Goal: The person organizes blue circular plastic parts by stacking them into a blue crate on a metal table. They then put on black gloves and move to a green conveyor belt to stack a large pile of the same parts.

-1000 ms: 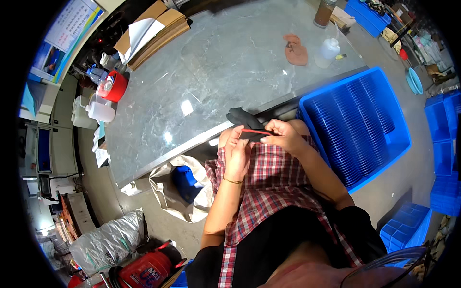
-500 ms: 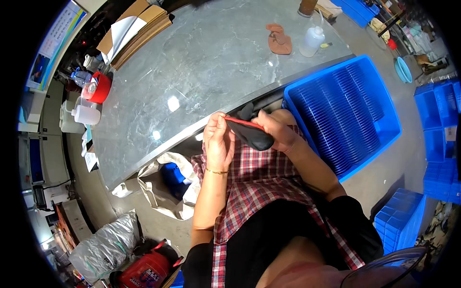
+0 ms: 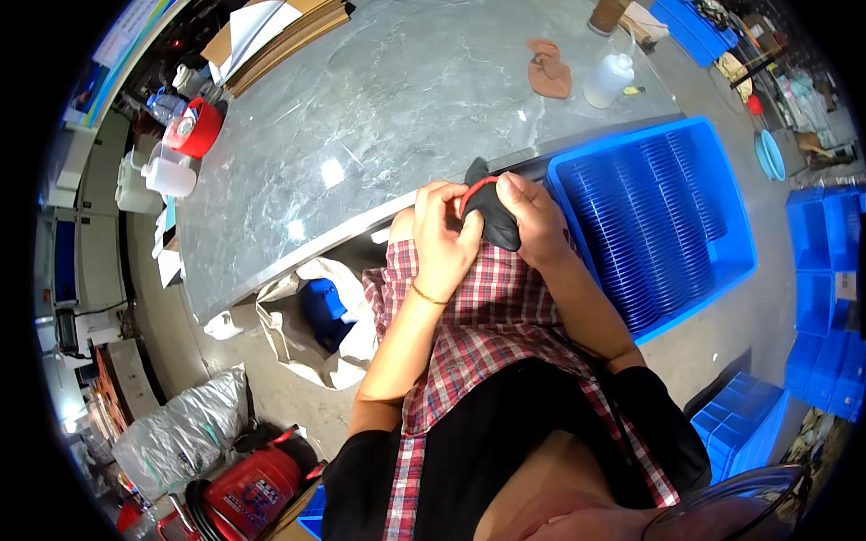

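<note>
Above my lap, both hands hold a black glove (image 3: 494, 222) with a red cuff edge, near the table's front edge. My left hand (image 3: 440, 239) is closed on the red edge, its fingertips partly tucked behind the fabric. From the other side my right hand (image 3: 538, 222) grips the glove, thumb on top; the fingers underneath are hidden. A dark finger-like part of the glove sticks up past the red edge. Just right of my right hand stands a blue crate (image 3: 735, 243) with rows of thin, upright round discs (image 3: 636, 225).
Across the grey marbled table (image 3: 361, 117) lie a brown cloth (image 3: 550, 74) and a squeeze bottle (image 3: 609, 81). Cardboard sheets (image 3: 298, 41) and a red container (image 3: 203, 128) sit at its left. A cream bag (image 3: 280, 329) with blue things stands on the floor, near a red canister (image 3: 253, 491).
The glove has been turned and bunched up. Its red edge, stretched straight before, now curves between my hands. My left hand moved right, closer to my right hand. The view shifted slightly.
</note>
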`<state>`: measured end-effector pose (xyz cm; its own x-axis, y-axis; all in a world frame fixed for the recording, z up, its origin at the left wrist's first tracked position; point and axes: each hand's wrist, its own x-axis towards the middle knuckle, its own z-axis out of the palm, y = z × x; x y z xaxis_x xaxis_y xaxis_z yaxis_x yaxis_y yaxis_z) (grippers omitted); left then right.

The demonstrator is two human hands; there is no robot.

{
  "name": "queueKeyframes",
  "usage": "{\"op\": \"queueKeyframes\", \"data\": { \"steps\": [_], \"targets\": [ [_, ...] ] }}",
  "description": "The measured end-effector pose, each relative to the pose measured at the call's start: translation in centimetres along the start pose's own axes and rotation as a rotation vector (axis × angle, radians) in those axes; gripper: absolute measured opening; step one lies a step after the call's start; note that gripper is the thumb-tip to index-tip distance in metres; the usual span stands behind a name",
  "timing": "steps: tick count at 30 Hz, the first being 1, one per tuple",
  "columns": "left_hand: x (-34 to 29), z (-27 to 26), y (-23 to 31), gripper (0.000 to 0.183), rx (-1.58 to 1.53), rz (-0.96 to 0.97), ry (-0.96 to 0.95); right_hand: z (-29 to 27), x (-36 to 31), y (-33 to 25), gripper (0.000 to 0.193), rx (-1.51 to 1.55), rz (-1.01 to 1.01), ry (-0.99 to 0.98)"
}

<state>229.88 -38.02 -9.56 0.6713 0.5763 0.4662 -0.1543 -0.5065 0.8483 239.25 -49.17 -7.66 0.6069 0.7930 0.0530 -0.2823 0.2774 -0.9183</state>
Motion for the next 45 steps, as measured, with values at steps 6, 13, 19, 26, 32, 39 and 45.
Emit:
{"op": "queueKeyframes", "data": {
  "steps": [6,13,19,26,32,39,45],
  "targets": [
    [-0.2,0.0,-0.9,0.022,0.113,0.046,0.133,0.6,0.9,0.7,0.011,-0.323,-0.106,0.103],
    [-0.3,-0.2,-0.9,0.023,-0.385,-0.374,0.161,0.6,0.3,2.3,0.021,-0.479,-0.453,0.392],
    [-0.3,-0.5,1.2,0.037,-0.595,-0.353,-0.095,0.4,-0.6,3.8,0.036,-0.292,-0.245,0.176],
    [-1.0,-0.7,-0.2,0.041,-0.875,-0.480,-0.240,-1.5,-0.8,4.0,0.007,-0.105,-0.141,0.126],
    [-3.0,0.1,-1.7,0.017,-0.622,-0.624,-0.264,-1.2,-1.1,5.6,0.008,-0.094,-0.250,0.439],
    [-2.9,-0.1,-2.5,0.022,-0.749,-0.521,-0.060,-1.1,-1.6,5.5,0.013,0.018,-0.068,0.153],
    [-3.1,0.5,-2.1,0.026,-0.675,-0.517,-0.208,-1.8,-1.5,4.1,0.010,0.245,0.080,0.369]
  ]
}}
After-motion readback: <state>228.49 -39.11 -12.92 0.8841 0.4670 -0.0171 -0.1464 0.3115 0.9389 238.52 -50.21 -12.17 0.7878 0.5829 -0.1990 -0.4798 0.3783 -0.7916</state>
